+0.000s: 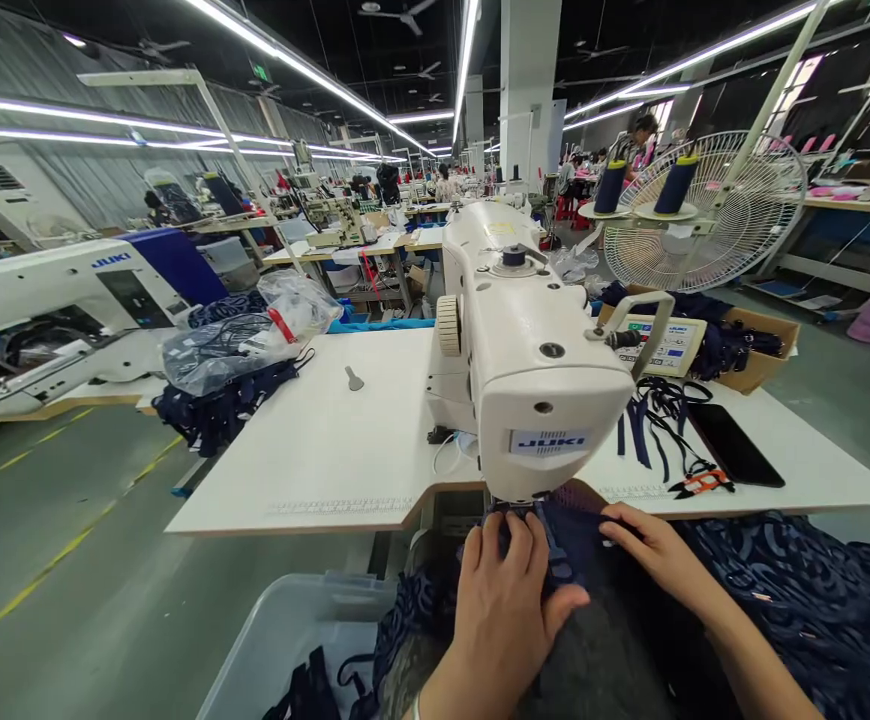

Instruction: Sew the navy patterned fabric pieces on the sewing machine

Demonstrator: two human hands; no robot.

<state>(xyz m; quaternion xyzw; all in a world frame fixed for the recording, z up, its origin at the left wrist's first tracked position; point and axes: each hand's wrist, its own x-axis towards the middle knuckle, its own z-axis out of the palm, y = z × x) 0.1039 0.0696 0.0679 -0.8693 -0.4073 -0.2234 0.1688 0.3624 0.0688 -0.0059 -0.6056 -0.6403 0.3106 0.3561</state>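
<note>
A white JUKI sewing machine [547,400] stands before me, and a piece of navy fabric [574,530] with a patterned part lies under its head. My left hand [506,600] rests palm down on the fabric, fingertips close to the needle area and thumb spread to the right. My right hand [656,555] pinches the fabric's right edge between thumb and fingers. The needle and presser foot are mostly hidden behind the machine head and my left fingers. More dark cloth hangs below both hands.
On the table [315,430] lie a small grey metal piece [354,379], a black phone [735,445], orange thread snips [705,484] and navy straps [656,430]. A plastic bin [277,620] stands lower left. Patterned navy cloth [817,590] is heaped right. A fan [705,215] stands behind.
</note>
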